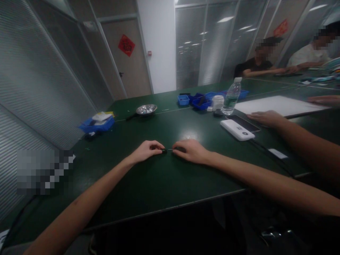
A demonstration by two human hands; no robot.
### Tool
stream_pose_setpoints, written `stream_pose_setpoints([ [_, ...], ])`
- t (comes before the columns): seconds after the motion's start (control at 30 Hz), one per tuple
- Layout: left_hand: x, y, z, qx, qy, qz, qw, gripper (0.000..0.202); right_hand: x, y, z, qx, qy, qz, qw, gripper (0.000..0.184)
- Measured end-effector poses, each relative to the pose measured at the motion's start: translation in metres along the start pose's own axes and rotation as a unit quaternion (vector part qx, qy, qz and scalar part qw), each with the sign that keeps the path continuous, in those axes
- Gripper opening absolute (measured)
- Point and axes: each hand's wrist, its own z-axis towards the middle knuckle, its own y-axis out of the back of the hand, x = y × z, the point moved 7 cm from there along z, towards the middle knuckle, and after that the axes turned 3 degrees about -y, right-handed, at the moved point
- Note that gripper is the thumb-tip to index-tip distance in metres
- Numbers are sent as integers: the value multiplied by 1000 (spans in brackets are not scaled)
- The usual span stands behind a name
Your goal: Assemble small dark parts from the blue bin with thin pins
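My left hand [145, 151] rests low over the green table [148, 187], thumb and fingertips pinched on a small black piece [164, 151]. Facing it, my right hand [194, 150] lies on the tabletop with its fingers curled round a dark tool with a thin metal shaft [170, 149]. The shaft points left toward the black piece; whether it touches is too small to tell. My right fingers hide much of the tool's dark body.
A metal pan [146, 109] and a blue basket [97, 124] stand at the left. Farther right are blue trays [183, 100], a water bottle [232, 99], a white power bank [237, 130] and a phone [243, 123]. Another person's arm [300, 136] reaches in from the right beside a white board [281, 105].
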Motion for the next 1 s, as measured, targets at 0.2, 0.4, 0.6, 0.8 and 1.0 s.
stream_pose_setpoints([
  [0.2, 3, -2, -4, -9, -31, 17, 999, 30, 2, 0, -1, 7, 8, 0, 1000, 28],
  [0.4, 0, -5, -4, -15, -40, 26, 999, 29, 1, -3, 0, 3, 18, -9, 1000, 29],
  [0.6, -4, -7, -2, -27, -39, 25, 999, 29, 2, -5, 0, 9, 28, -14, 999, 31],
  [0.8, -6, -8, -3, -30, -33, 35, 998, 30, 0, -7, 0, 5, 31, -25, 999, 31],
  [1.0, -6, -9, -4, -15, -32, 25, 999, 29, 2, -5, 0, -1, 32, -17, 999, 32],
])
